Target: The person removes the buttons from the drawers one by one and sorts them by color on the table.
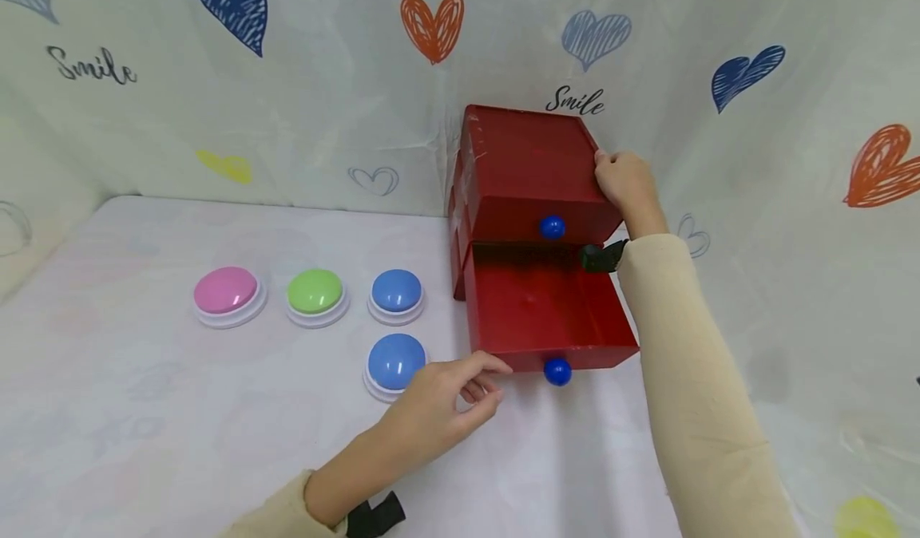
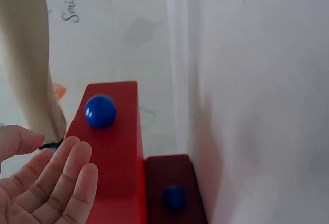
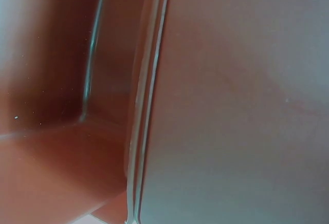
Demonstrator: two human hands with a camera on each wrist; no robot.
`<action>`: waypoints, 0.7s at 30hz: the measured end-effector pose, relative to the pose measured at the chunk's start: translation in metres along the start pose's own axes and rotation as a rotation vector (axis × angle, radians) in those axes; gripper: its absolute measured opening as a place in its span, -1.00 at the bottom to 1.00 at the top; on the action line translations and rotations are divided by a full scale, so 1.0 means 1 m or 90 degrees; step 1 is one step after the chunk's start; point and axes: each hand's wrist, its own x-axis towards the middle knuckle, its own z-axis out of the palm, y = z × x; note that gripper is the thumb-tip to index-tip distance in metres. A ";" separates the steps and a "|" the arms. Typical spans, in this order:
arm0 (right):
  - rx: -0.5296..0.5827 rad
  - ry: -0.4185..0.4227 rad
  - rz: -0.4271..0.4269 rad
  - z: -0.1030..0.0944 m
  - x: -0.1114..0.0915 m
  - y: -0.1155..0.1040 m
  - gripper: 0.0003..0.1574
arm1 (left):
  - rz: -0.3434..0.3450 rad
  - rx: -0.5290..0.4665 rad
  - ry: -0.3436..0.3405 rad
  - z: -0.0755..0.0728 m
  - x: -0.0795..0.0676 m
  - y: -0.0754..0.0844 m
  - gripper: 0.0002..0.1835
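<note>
A red drawer cabinet (image 1: 532, 151) stands against the back cloth. My right hand (image 1: 627, 183) grips its top right edge; the fingers on the far side are hidden. One drawer (image 1: 539, 306) is pulled out below the upper drawer front, its red inside showing, with a blue knob (image 1: 557, 372) on its front. A second blue knob (image 1: 553, 227) sits on the upper drawer. My left hand (image 1: 446, 402) is at the open drawer's front left corner, fingers loosely bent and holding nothing. In the right wrist view, red panels (image 3: 231, 106) fill the frame and the hand is out of sight.
Left of the cabinet are a pink button (image 1: 226, 290), a green button (image 1: 315, 291) and two blue buttons, one farther back (image 1: 397, 290) and one nearer (image 1: 395, 361), partly behind my left hand. White cloth with hearts hangs behind the white table (image 1: 180, 434).
</note>
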 end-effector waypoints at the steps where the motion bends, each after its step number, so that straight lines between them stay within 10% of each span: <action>1: 0.001 0.000 0.000 0.000 0.000 0.000 -0.23 | 0.002 0.001 -0.004 0.004 0.002 0.001 -0.72; 21: -0.015 0.018 -0.016 -0.001 0.000 0.000 -0.23 | 0.091 0.285 0.035 0.058 0.032 0.011 -0.54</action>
